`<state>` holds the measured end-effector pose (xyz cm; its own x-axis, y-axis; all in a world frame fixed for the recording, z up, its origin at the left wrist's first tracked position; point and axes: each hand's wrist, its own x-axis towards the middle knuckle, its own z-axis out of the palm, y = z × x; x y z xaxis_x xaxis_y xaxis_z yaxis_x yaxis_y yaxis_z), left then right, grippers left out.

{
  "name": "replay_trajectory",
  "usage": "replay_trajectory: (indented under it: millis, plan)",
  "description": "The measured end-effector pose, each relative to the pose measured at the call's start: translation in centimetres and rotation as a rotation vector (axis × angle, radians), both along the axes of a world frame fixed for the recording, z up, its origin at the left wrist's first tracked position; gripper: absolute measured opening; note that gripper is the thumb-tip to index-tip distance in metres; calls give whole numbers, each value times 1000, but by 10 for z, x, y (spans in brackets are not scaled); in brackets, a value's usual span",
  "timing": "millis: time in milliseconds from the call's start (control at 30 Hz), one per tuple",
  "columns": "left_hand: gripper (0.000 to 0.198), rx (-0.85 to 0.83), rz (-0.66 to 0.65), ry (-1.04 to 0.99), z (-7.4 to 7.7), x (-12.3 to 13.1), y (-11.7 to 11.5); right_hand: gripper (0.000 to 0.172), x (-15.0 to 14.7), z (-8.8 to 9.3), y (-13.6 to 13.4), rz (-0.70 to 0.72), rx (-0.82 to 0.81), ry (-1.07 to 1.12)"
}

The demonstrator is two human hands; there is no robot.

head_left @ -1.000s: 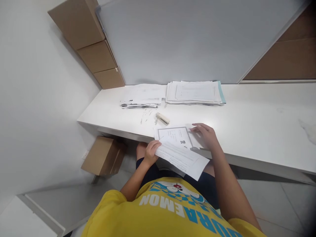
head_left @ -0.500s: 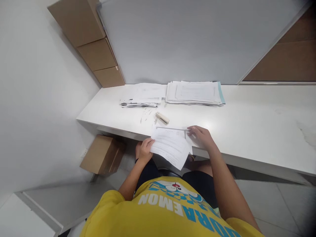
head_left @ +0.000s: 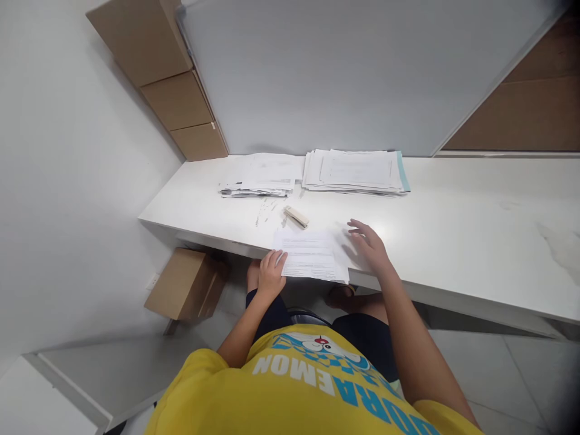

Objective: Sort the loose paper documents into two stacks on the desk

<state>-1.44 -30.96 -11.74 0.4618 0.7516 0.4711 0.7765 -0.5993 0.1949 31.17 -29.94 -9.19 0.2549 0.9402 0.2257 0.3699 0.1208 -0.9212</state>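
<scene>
Printed sheets (head_left: pixel 310 254) lie at the front edge of the white table, their near edge sticking out past it. My left hand (head_left: pixel 272 270) rests on their left side, fingers over the paper; whether it pinches them is hard to tell. To the right of the sheets, my right hand (head_left: pixel 369 244) is raised a little, its fingers apart and nothing in them. Just behind the sheets lies a beige stapler (head_left: pixel 296 217).
Two paper piles stand at the back of the table (head_left: pixel 457 229): a left pile (head_left: pixel 267 172) and a right pile (head_left: pixel 356 171) with a light blue edge. Cardboard boxes (head_left: pixel 179 99) stand back left. Another box (head_left: pixel 179 284) is below the table.
The top sheet, which hung tilted over the edge, now lies flat over the others. My right hand has come off the paper and lifted slightly. My left hand has moved onto the sheets.
</scene>
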Motion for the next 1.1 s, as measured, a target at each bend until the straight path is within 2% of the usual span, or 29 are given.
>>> replay_trajectory:
  millis: [100,233,500,600,700,933,1100]
  plan:
    - [67,-5,-56,33,2,2,5,52,3,-6,5,4,-17,-102]
    - [69,-18,-135,76,6,3,9,51,4,-9,6,13,-51,-118]
    - [75,-49,-163,89,5,2,12,47,3,-11,7,-16,-17,-100]
    - [75,-31,-177,85,3,2,13,47,4,-11,8,-86,7,-155]
    - [74,-14,-170,81,2,3,13,47,3,-9,6,-139,-47,-145]
    - [73,-35,-166,78,2,3,12,45,-2,-1,0,-90,-133,-37]
    - [73,-67,-169,38,4,5,11,43,-2,2,-1,-94,-144,-48]
